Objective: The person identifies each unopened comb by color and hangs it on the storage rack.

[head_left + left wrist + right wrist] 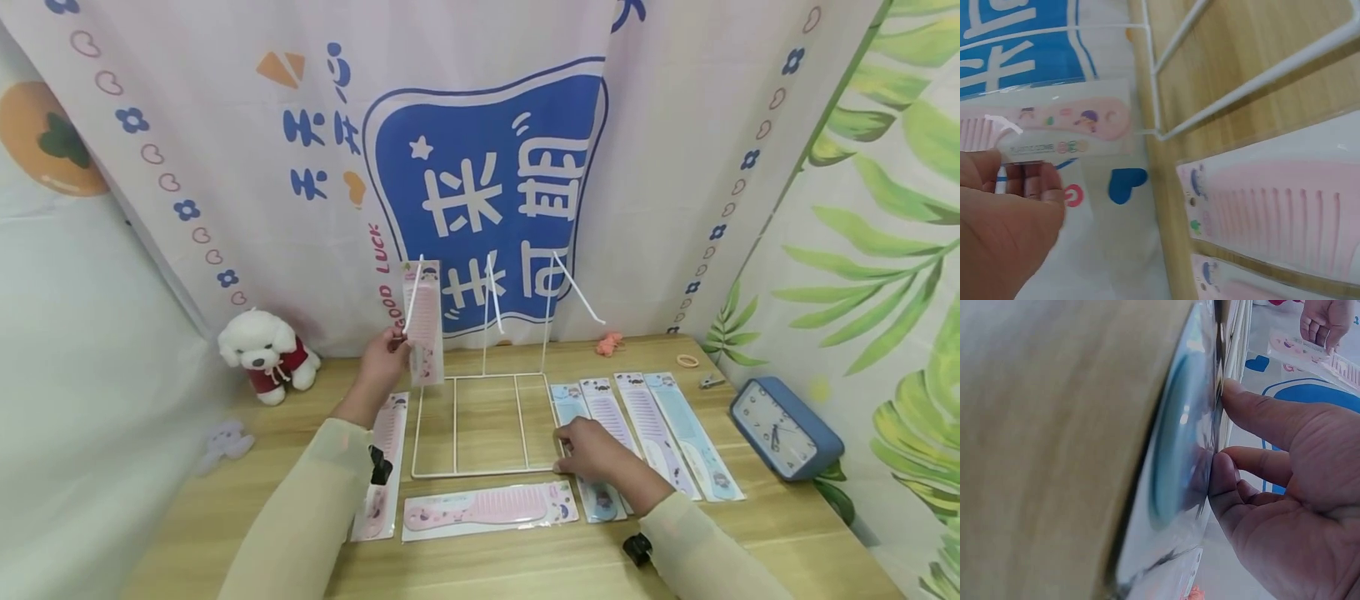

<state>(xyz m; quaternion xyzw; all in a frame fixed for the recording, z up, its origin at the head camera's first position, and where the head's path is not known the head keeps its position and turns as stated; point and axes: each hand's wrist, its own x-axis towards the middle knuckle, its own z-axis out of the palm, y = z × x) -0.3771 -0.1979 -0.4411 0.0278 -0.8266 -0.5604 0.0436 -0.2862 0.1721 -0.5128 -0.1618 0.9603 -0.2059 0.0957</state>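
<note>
A white plush dog (pixel 266 352) in a red top sits at the back left of the wooden table (pixel 757 533), near the curtain. A pale flower-shaped clip (pixel 225 442) lies toward the left edge. Along the back edge lie an orange hair tie (pixel 610 342) and a thin yellow ring (pixel 687 360), with a small metal clip (pixel 711 382) just beside the ring. A blue alarm clock (pixel 783 427) lies face up by the right edge. Behind hangs a printed curtain (pixel 487 167) with a blue panel.
</note>
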